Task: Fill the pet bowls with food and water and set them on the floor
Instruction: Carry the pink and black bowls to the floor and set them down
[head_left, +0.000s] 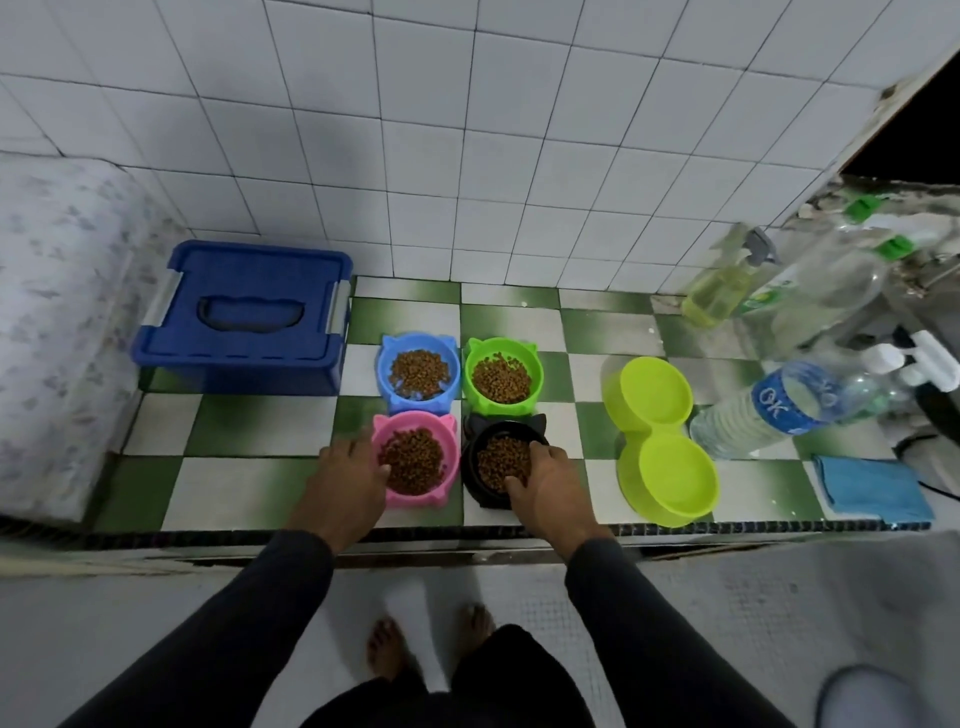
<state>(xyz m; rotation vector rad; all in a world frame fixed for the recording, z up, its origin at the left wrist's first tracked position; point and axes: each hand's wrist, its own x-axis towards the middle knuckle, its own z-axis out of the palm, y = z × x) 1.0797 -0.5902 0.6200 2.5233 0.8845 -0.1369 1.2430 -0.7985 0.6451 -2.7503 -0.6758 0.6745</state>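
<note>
Head view | left hand (347, 480) grips pink bowl (415, 460) | right hand (546, 480) grips black bowl (500, 462) | bottle (769, 413) label reads "OK"

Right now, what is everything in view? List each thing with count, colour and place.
kibble bowls: 4, blue, green, pink, black, two-by-two block on the checkered ledge
double dish: 1, lime, looks empty, right of the bowls
storage box: 1, blue, lid on, left
water bottle: 1, clear, blue label, lying right
spray bottle: 1, yellowish, far right
cloth: 1, blue, right edge
left hand: on the pink bowl's rim
right hand: grip on the black bowl's rim
</note>
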